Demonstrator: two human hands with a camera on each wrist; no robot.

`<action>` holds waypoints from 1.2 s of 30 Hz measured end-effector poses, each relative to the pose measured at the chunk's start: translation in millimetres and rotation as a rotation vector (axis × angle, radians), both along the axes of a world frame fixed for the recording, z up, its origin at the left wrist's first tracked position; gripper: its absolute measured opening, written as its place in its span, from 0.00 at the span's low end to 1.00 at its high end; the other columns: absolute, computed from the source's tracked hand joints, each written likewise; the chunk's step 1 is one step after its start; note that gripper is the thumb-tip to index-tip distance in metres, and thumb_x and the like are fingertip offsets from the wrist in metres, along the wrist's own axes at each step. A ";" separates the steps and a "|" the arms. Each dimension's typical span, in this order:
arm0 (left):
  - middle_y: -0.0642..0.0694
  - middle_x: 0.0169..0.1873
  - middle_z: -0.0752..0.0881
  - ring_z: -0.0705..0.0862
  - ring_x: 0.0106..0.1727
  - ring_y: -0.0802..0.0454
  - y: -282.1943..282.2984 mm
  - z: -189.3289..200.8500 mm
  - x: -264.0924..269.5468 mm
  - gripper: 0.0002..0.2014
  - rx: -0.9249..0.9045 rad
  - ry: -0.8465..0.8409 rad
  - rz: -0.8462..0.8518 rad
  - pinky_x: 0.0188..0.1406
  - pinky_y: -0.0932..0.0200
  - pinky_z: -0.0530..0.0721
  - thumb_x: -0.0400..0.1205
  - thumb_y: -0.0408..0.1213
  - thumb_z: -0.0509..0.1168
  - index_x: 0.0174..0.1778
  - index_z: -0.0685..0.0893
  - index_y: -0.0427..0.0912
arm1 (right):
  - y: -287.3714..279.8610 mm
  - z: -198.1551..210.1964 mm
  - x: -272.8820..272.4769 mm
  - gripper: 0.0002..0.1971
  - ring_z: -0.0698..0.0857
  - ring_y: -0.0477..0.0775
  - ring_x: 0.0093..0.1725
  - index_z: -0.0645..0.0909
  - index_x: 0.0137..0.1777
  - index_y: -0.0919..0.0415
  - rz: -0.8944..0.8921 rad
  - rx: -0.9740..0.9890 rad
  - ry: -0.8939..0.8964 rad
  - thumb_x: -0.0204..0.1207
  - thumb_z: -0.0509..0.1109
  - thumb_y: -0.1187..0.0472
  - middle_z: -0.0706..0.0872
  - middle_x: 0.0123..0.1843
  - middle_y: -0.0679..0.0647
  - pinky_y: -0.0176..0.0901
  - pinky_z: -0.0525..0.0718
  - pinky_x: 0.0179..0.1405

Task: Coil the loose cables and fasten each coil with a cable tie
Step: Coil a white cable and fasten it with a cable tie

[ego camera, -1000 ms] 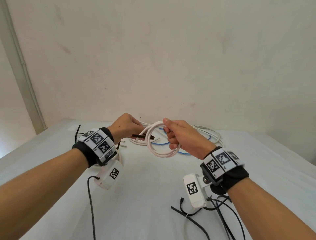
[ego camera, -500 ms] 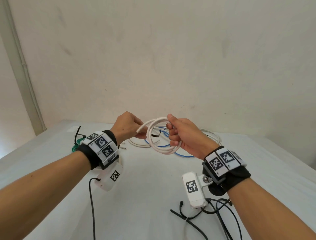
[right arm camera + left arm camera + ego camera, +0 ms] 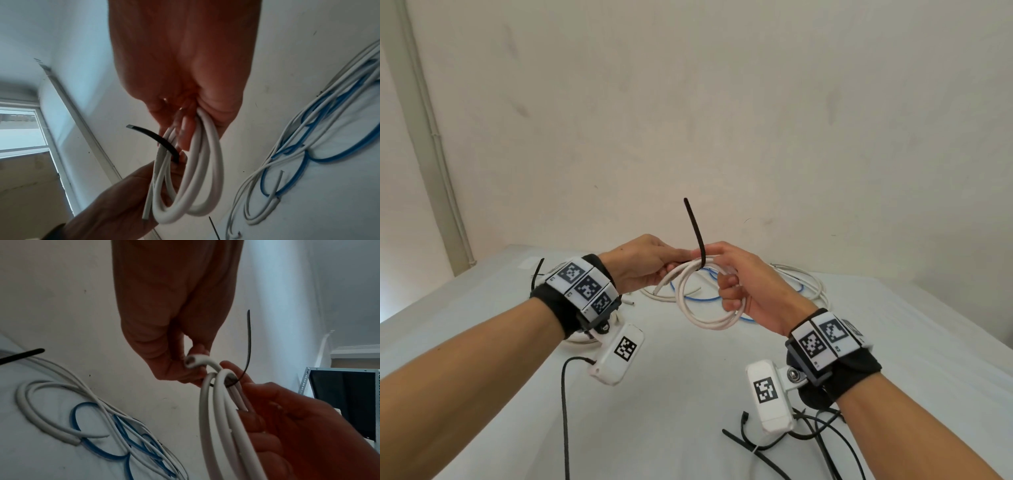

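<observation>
A white cable coil [image 3: 705,317] hangs in the air over the table [image 3: 661,404]. My right hand [image 3: 726,284] grips its right side with fingers curled through the loops. A black cable tie [image 3: 693,226] is looped round the top of the coil, and its tail stands straight up. My left hand [image 3: 674,263] pinches the tie and the coil's top from the left. In the left wrist view the cable's cut end [image 3: 190,361] sticks out beside my left fingertips, by the tie [image 3: 248,345]. The right wrist view shows the tie [image 3: 158,138] crossing the coil [image 3: 207,186].
Loose white cables [image 3: 804,284] and a blue cable [image 3: 698,300] lie tangled at the back of the table against the wall. Several black cable ties [image 3: 753,448] lie at the front right. Another white cable [image 3: 577,343] lies under my left wrist.
Both hands have risen slightly with the coil. The black tie, earlier held level in my left hand, now wraps the coil's top with its tail pointing up.
</observation>
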State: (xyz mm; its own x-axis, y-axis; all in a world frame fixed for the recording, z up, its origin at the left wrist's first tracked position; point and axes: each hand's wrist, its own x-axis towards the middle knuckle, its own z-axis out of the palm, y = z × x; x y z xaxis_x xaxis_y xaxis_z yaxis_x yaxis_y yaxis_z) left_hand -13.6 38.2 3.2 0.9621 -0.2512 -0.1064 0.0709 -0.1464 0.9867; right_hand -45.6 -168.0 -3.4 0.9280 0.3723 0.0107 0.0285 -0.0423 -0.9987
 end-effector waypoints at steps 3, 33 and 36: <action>0.47 0.26 0.78 0.72 0.25 0.58 -3.1 0.1 -1.6 0.23 0.059 0.027 0.001 0.24 0.70 0.76 0.69 0.46 0.78 0.48 0.92 0.27 | -2.5 -0.6 -3.7 0.15 0.57 0.48 0.29 0.90 0.65 0.55 0.041 -0.055 -0.048 0.88 0.67 0.50 0.60 0.33 0.47 0.41 0.58 0.29; 0.35 0.57 0.91 0.93 0.48 0.46 -9.9 -17.4 -10.5 0.18 -0.135 0.269 -0.217 0.38 0.60 0.91 0.92 0.46 0.60 0.53 0.88 0.35 | -2.1 -8.8 -2.6 0.16 0.60 0.45 0.25 0.89 0.48 0.57 -0.108 -0.010 -0.291 0.88 0.68 0.47 0.62 0.29 0.48 0.38 0.65 0.24; 0.37 0.59 0.91 0.91 0.45 0.50 -8.6 -20.2 -9.1 0.18 -0.159 0.272 -0.287 0.42 0.59 0.87 0.87 0.53 0.64 0.53 0.87 0.40 | 0.2 -8.0 -5.9 0.16 0.61 0.45 0.24 0.88 0.49 0.58 -0.069 -0.015 -0.298 0.88 0.68 0.47 0.62 0.28 0.47 0.41 0.62 0.26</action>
